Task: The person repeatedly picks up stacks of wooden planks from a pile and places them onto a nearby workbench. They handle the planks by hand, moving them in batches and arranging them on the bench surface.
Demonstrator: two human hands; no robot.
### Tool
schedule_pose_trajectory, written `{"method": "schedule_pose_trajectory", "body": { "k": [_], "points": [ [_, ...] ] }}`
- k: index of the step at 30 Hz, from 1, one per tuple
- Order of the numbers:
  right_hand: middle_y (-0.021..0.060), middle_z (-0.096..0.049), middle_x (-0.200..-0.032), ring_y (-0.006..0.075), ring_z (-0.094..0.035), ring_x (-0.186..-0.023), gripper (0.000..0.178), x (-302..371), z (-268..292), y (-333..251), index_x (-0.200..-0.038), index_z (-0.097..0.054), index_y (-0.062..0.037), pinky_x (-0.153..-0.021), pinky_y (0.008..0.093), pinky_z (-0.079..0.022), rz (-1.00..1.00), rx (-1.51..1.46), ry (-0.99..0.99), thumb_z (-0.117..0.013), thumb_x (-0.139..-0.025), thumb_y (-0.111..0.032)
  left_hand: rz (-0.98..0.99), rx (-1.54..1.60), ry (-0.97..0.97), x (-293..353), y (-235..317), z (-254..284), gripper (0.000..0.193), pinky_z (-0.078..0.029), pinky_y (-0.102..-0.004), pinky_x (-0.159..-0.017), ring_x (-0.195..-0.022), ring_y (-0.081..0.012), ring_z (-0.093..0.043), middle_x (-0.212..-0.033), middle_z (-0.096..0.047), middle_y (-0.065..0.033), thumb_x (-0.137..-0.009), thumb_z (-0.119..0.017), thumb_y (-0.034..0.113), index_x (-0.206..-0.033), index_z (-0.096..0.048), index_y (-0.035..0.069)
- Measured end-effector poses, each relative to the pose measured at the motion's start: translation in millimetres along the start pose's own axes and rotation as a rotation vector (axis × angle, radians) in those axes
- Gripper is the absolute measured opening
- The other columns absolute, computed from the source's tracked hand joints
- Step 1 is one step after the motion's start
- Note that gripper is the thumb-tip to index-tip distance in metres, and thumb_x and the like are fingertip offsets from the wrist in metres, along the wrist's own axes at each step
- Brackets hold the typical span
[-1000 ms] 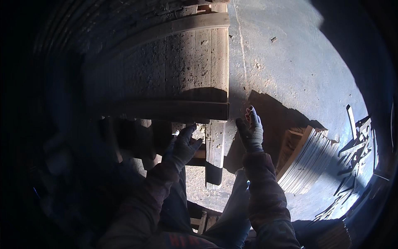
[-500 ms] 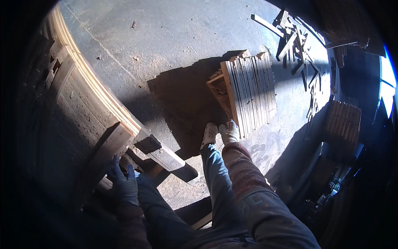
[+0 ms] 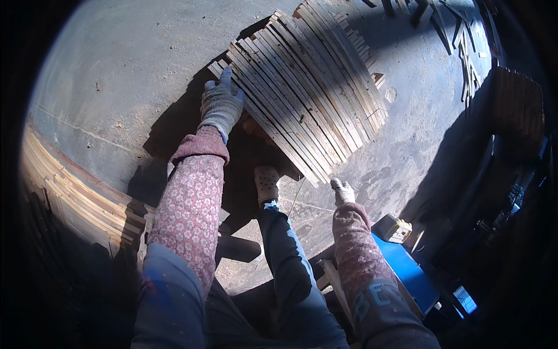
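Observation:
A stack of narrow wooden boards [image 3: 302, 99] stands on edge, side by side, in front of me. My left hand [image 3: 222, 104], in a pale knitted glove, is at the stack's far left corner. Its index finger stretches toward the end of the leftmost board and the other fingers are apart. Close to the near end of the stack is my gloved right hand [image 3: 343, 193], just right of the board ends. Its fingers look curled, with the thumb toward the boards; whatever may be in them is hidden.
Long boards [image 3: 81, 189] are piled at the left. Loose wood strips [image 3: 465, 64] lie scattered at the far right, with a dark wood stack [image 3: 517, 107] nearer. A blue surface [image 3: 407, 270] and a yellow-and-black tape measure [image 3: 398, 230] are at lower right. My clog [image 3: 267, 185] stands beside the boards.
My left hand has left the wood at the lower left and reached to the board stack's far corner. My view has turned, and the right hand remains near the stack's near end.

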State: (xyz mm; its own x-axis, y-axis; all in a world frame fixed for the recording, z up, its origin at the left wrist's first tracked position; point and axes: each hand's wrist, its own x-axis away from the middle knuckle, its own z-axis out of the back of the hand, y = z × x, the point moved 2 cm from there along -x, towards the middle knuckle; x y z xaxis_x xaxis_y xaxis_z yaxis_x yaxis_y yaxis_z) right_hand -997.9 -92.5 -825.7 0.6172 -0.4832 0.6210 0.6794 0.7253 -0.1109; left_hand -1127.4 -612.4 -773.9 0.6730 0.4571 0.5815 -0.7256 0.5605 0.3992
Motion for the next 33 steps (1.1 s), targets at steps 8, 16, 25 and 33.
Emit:
{"method": "schedule_pose_trajectory", "body": {
  "k": [8, 16, 25, 33],
  "points": [
    [0.0002, -0.063, -0.090, 0.0165, -0.057, -0.082, 0.020, 2.1, -31.0, -55.7, -0.103, -0.070, -0.0159, -0.076, 0.0398, -0.049, -0.324, -0.422, -0.412, -0.069, -0.087, -0.029, 0.059, -0.180, 0.035, -86.0, -27.4, -38.7, 0.070, -0.044, -0.0501, -0.105, -0.127, -0.0448, -0.051, -0.138, -0.049, -0.0301, -0.086, -0.069, 0.033, -0.145, -0.040, 0.010],
    [-0.0027, -0.060, -0.087, 0.0138, -0.052, -0.076, 0.033, 14.8, -19.8, -37.9, -0.112, -0.065, -0.0164, -0.072, 0.0362, -0.042, -0.489, -0.685, -0.244, -0.073, -0.081, -0.027, -0.059, 0.230, 0.100, -68.5, -36.6, -21.4, 0.068, -0.048, -0.0396, -0.100, -0.112, -0.0308, -0.061, -0.122, -0.061, -0.0181, -0.082, -0.078, 0.034, -0.138, -0.049, 0.009],
    [0.0055, -0.054, -0.099, 0.0155, -0.060, -0.086, 0.039, 95.4, 111.8, -69.2, -0.109, -0.068, -0.0033, -0.069, 0.0283, -0.051, 0.592, 0.042, 0.004, -0.086, -0.074, -0.006, 0.135, 1.136, 0.068, 47.1, -19.6, 52.3, 0.065, -0.048, -0.0380, -0.088, -0.106, -0.0172, -0.055, -0.130, -0.053, -0.0064, -0.090, -0.067, 0.052, -0.140, -0.046, 0.015],
    [0.0057, -0.058, -0.096, 0.0165, -0.056, -0.092, 0.018, 77.7, 340.5, -245.1, -0.102, -0.068, -0.0005, -0.083, 0.0273, -0.043, 0.978, -0.209, 0.122, -0.067, -0.093, -0.017, 0.624, 1.239, -0.258, 68.7, -88.4, -112.6, 0.060, -0.053, -0.0444, -0.080, -0.090, -0.0226, -0.064, -0.127, -0.060, -0.0058, -0.085, -0.070, 0.061, -0.127, -0.055, 0.021]
  ]
}}
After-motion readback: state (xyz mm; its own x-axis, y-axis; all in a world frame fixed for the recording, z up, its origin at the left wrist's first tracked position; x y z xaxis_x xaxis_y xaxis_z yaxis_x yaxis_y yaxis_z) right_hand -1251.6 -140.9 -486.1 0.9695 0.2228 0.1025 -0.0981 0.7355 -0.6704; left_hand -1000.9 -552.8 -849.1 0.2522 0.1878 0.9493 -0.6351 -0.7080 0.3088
